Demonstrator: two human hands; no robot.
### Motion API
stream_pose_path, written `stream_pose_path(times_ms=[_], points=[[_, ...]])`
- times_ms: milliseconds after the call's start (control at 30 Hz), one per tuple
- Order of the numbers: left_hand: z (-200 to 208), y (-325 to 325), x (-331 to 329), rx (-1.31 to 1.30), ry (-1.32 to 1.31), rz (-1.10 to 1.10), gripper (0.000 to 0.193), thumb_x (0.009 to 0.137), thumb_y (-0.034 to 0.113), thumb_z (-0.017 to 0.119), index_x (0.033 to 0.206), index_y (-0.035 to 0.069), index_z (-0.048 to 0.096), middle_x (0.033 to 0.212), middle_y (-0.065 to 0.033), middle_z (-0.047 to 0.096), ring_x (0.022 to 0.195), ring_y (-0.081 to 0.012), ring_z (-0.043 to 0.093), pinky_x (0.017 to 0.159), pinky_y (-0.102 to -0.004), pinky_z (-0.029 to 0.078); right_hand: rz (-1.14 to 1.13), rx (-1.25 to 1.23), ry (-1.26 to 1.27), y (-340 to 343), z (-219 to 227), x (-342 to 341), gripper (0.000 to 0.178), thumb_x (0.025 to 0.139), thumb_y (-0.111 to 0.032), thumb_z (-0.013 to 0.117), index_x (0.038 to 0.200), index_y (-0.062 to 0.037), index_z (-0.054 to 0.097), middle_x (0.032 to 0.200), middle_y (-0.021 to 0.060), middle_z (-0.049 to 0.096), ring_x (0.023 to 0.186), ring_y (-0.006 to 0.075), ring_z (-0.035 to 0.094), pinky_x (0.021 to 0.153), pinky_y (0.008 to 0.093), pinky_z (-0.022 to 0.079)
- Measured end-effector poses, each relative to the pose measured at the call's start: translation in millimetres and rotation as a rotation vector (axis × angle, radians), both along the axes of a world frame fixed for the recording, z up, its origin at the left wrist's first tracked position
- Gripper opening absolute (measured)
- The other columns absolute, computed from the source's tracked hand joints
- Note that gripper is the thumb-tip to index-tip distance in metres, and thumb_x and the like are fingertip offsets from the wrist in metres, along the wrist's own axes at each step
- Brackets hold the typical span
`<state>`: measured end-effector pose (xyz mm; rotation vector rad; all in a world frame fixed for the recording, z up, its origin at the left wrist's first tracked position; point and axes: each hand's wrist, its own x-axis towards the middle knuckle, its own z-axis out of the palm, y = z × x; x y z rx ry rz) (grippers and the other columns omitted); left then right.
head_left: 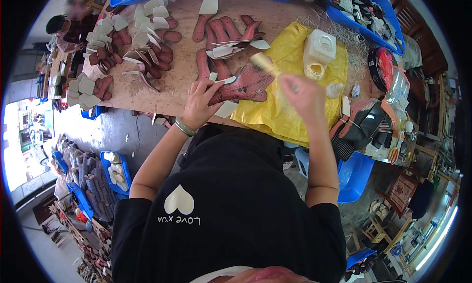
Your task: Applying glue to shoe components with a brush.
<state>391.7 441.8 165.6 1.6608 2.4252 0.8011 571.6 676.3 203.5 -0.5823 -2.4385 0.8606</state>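
Note:
My left hand (199, 103) pinches the near end of a fanned stack of red shoe insoles (244, 84), lying partly on a yellow plastic sheet (265, 116). White pads show beside its fingers. A flat pale brush (264, 63) is gripped in my right hand (301, 94), which is smeared by motion. The brush head hovers over the far edge of the insoles; whether it touches them I cannot tell. Right of it stands a white plastic jug (320, 49) with a yellowed round mouth, and a small white cap-like piece (334, 90) lies nearby.
More red insoles with white pads (160, 47) lie in piles across the wooden table (147, 99). White string (339, 27) tangles at the far right. Bundled black soles (366, 128) sit at the right edge, above a blue bin (355, 177). Another person (73, 30) is at far left.

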Motion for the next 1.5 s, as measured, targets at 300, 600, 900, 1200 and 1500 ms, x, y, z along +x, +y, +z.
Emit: stream_pose_path(times_ms=[300,600,900,1200,1500], points=[[-4.7,-10.0,-4.3,0.020,0.020,-0.030,0.058,0.066,0.013,0.076,0.121,0.010,0.058,0.108,-0.0103,0.052,0.102,-0.0312,0.048,0.090,-0.0404,0.041,0.015,-0.008,0.024,-24.1,24.6,-2.4,0.014,0.079,-0.022,0.069,0.087,-0.0112,0.072,0.075,0.0104,0.067,0.068,0.0276,0.066,0.058,0.0344,0.050],[-14.1,-20.3,-7.4,0.077,-0.070,0.036,0.060,0.066,0.015,0.078,0.122,0.010,0.058,0.108,-0.0106,0.053,0.102,-0.0313,0.048,0.089,-0.0406,0.041,-0.191,-0.311,-0.191,29.2,1.5,14.7,0.019,0.080,-0.023,0.069,0.092,-0.0088,0.072,0.081,0.0107,0.070,0.074,0.0224,0.069,0.066,0.0289,0.051],[-7.3,-30.3,-18.8,0.083,-0.122,0.111,0.061,0.066,0.016,0.078,0.123,0.011,0.057,0.111,-0.0108,0.054,0.102,-0.0315,0.049,0.091,-0.0403,0.041,0.100,-0.344,-0.312,29.2,29.3,34.7,0.021,0.082,-0.019,0.070,0.093,-0.0022,0.071,0.082,0.0096,0.071,0.073,0.0114,0.066,0.067,0.0237,0.048],[3.4,-29.1,-21.9,0.012,-0.008,0.159,0.060,0.070,0.020,0.076,0.126,0.014,0.056,0.110,-0.0085,0.053,0.101,-0.0302,0.049,0.090,-0.0404,0.040,0.064,-0.425,0.003,-21.1,28.7,-14.0,0.014,0.083,-0.012,0.070,0.095,-0.0033,0.071,0.078,0.0016,0.069,0.069,0.0058,0.060,0.061,0.0214,0.046],[10.3,-36.6,-23.6,-0.029,0.038,0.200,0.058,0.072,0.019,0.073,0.127,0.015,0.056,0.111,-0.0070,0.052,0.103,-0.0287,0.048,0.091,-0.0400,0.038,0.017,0.345,-0.054,0.0,29.4,-61.7,0.009,0.079,-0.015,0.070,0.085,-0.0101,0.071,0.075,0.0075,0.067,0.064,0.0235,0.064,0.055,0.0324,0.050]])
